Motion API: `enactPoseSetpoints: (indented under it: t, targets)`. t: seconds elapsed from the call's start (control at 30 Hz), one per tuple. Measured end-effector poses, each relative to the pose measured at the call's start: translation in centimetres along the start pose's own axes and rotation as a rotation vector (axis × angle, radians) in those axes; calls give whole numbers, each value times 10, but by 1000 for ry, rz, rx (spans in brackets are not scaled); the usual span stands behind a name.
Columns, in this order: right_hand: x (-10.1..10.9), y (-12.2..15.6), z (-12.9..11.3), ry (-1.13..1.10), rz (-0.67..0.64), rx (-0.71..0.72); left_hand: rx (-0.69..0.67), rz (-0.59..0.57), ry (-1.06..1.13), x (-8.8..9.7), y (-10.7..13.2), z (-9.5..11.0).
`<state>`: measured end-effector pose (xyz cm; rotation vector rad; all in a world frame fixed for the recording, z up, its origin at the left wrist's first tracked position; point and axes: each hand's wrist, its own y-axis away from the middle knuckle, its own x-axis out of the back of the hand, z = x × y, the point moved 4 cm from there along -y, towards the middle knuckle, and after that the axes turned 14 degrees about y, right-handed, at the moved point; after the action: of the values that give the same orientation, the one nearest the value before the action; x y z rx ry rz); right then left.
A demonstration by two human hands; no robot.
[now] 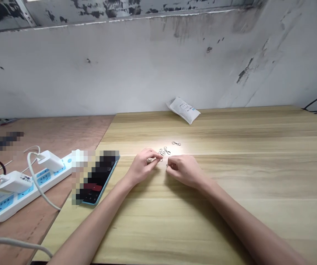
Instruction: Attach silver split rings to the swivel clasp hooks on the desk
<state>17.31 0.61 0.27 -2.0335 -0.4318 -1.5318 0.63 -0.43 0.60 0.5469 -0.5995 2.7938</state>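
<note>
My left hand (144, 164) is closed in a pinch, thumb and forefinger together on a small metal ring (161, 159). Facing it, a short gap away, my right hand (185, 170) has its fingers curled in. A bit of metal shows at its thumb and fingertips; its kind is too small to tell. Just beyond the left fingertips lie several small metal key rings and clasps (166, 150) in a loose group. One silvery metal clasp (176, 143) lies apart, farther back. More metal pieces are partly hidden under the left hand.
Both forearms rest over a wooden table (244, 147). A white plastic packet (185, 109) lies at its back edge by the wall. To the left are a phone (99, 180) and, on a brownish board, a white power strip (41, 187) with plugged chargers and cables.
</note>
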Motion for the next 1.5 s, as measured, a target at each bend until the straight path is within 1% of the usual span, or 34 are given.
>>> enactPoseSetpoints:
  t: [0.13,0.27,0.4,0.47,0.53,0.63,0.73,0.83,0.93,1.17,1.4,1.5]
  targets:
    - [0,-3,5,-142,85,-53,30,12,-5,-1,1,-2]
    - [-1,-4,9,-383,129,-76,11,24,-23,0,1,0]
    - [-5,-4,12,-575,112,-107,4,76,-26,2,2,-1]
    - [-8,-4,13,-609,73,-96,21,93,-15,2,2,-3]
    - [-10,-4,14,-545,48,-85,45,88,-16,1,3,-6]
    - [-9,-4,14,-317,70,-37,50,36,-84,-1,3,-7]
    - [-7,-4,13,-119,131,70,10,-8,-238,-4,3,-6]
    - [-6,-4,13,-27,165,139,11,-9,-384,-4,3,-7]
    - [-6,-4,13,-34,180,134,14,-25,-433,-5,4,-7]
    - [1,-4,11,-99,227,98,-33,-35,-490,-8,6,-2]
    - [0,-4,12,-200,217,80,-42,-39,-499,-9,4,-2]
    - [1,-4,10,-174,218,85,-39,-40,-513,-9,4,-1]
